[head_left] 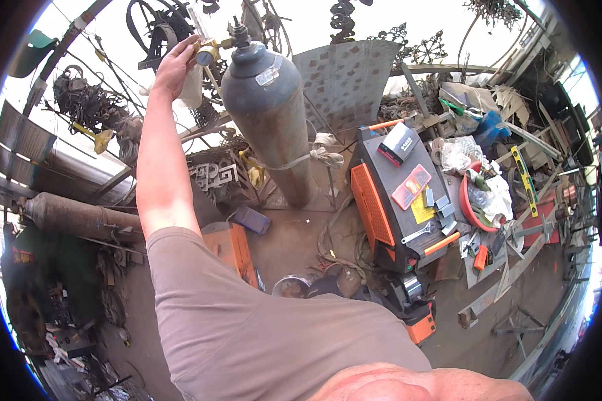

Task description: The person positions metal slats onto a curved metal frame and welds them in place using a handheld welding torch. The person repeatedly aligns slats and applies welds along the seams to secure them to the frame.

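My left hand [174, 70] reaches up to the brass gas regulator [208, 54] on the valve of a tall grey gas cylinder [268, 115]. Its fingertips touch the regulator's near side, beside the round gauge; whether they close around a part of it cannot be made out. A clear flow tube [198, 22] rises from the regulator. The cylinder stands upright, with a cloth strip [301, 159] tied around it. My right hand is out of view.
An orange and black welding machine [376, 200] bears boxes, metal pieces and an adjustable wrench [416, 233]. Right of it are a red basin [469, 200], a yellow level [524, 180] and metal scrap. A rusty cylinder [85, 215] lies at left; hoses [333, 240] trail on the floor.
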A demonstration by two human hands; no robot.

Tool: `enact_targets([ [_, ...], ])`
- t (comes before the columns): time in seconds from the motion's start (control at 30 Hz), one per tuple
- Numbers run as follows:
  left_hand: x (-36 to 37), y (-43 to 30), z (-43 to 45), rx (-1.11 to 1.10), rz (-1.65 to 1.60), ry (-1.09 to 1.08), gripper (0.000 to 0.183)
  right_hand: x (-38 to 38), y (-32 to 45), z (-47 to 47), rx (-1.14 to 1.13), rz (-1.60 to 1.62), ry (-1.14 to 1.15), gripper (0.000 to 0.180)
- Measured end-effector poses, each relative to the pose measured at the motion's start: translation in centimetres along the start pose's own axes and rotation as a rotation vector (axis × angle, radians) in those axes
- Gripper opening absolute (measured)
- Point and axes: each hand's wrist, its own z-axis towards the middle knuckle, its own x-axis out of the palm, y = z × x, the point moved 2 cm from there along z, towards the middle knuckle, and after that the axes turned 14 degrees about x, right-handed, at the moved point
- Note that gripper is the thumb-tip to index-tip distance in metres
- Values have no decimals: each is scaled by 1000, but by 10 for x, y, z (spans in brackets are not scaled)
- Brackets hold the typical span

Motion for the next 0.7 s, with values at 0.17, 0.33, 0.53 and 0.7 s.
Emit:
enact_targets([
  [0.17,3,11,-5,116,17,-79,28,1,-4,-3,25,1,-19,32],
  [0.33,-25,31,8,640,804,216,36,0,-31,-14,62,21,-38,32],
  [0.53,-49,87,51,586,716,-70,39,23,-87,-69,249,131,-82,32],
  [0.7,-69,191,-89,176,1014,-259,44,44,-100,-101,459,232,-155,33],
])
